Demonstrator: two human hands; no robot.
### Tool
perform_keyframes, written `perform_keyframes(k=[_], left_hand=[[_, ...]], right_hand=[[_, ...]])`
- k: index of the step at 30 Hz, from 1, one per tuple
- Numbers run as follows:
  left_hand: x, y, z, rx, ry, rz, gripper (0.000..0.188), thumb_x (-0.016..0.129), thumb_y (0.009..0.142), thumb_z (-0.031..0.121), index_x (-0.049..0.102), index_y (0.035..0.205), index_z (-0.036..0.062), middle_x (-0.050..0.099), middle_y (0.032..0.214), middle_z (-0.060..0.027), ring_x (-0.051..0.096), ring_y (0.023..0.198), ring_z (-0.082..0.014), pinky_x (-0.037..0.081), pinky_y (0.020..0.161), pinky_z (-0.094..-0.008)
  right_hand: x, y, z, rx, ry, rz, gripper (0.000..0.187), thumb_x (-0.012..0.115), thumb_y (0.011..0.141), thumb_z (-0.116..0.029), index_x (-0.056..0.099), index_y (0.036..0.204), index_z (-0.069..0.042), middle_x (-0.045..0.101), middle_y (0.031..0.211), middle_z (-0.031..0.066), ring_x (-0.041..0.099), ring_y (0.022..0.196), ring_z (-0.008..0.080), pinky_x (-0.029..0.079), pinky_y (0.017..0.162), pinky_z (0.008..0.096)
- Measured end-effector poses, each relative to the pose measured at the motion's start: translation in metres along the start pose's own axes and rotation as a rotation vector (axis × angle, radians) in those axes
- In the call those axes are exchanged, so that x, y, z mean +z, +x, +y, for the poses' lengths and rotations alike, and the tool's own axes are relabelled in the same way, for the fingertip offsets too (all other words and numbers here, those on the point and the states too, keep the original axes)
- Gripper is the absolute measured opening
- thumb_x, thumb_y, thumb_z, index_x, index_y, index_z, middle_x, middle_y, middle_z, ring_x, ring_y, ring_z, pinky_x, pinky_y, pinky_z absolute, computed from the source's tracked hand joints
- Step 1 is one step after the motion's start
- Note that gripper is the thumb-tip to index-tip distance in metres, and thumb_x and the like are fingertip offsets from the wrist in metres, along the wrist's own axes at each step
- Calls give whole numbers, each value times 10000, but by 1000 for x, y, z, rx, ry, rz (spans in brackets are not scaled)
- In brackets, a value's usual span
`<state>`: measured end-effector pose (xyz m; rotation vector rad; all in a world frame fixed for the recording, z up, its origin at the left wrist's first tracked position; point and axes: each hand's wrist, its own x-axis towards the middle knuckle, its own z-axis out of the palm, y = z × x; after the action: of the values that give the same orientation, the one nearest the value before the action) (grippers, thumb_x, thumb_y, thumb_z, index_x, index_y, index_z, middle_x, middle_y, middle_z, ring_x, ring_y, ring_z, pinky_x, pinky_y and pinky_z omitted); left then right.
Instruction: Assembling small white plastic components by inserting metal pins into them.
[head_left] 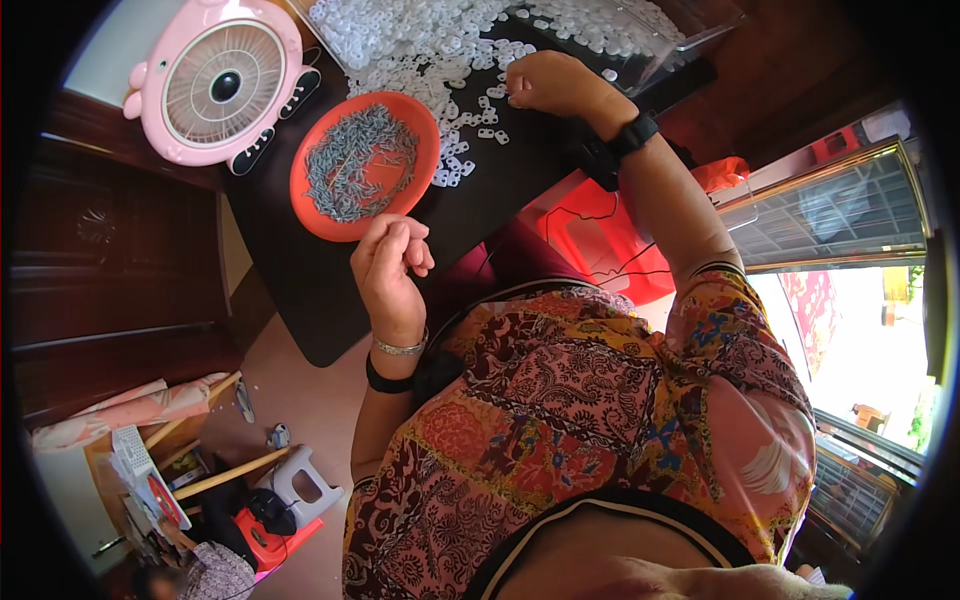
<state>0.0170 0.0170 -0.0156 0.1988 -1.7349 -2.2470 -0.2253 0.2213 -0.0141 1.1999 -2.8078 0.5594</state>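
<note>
My left hand (389, 275) is raised by the near rim of an orange-red bowl (428, 140), its fingers curled inward and closed. Whatever those fingers hold, if anything, is hidden. Inside the bowl lie many small, thin grey pieces (338, 160) that resemble screws. Farther off, my right hand (556, 84) hovers over the black table, bent at the wrist with its fingers closed and pointing left. Its fingertips are close to scattered small white plastic pieces (487, 133) with holes in them. I cannot make out what it grips.
A pink fan (225, 88) stands left of the bowl. White pieces are heaped at the table's (310, 290) far side, partly in a clear plastic tray (690, 40). A red plastic stool (590, 225) is below the table's right edge. Another person (215, 570) shows at the lower left.
</note>
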Motion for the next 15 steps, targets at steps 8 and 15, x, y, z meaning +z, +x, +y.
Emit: perform_keyframes(k=[8, 15], left_hand=[[1, 5, -6, -26, 105, -106, 222, 458, 933, 182, 577, 849, 15, 472, 618, 15, 424, 544, -47, 320, 491, -197], [-2, 2, -12, 0, 28, -137, 285, 448, 952, 267, 536, 817, 32, 487, 618, 5, 425, 550, -60, 329, 508, -209]], right_hand=[[-12, -20, -57, -35, 591, -25, 120, 644, 812, -135, 640, 882, -38, 625, 757, 29, 582, 714, 122, 460, 643, 261], [-1, -55, -152, -87, 1076, -207, 74, 625, 846, -10, 635, 914, 17, 635, 832, 11, 570, 753, 60, 461, 689, 207]])
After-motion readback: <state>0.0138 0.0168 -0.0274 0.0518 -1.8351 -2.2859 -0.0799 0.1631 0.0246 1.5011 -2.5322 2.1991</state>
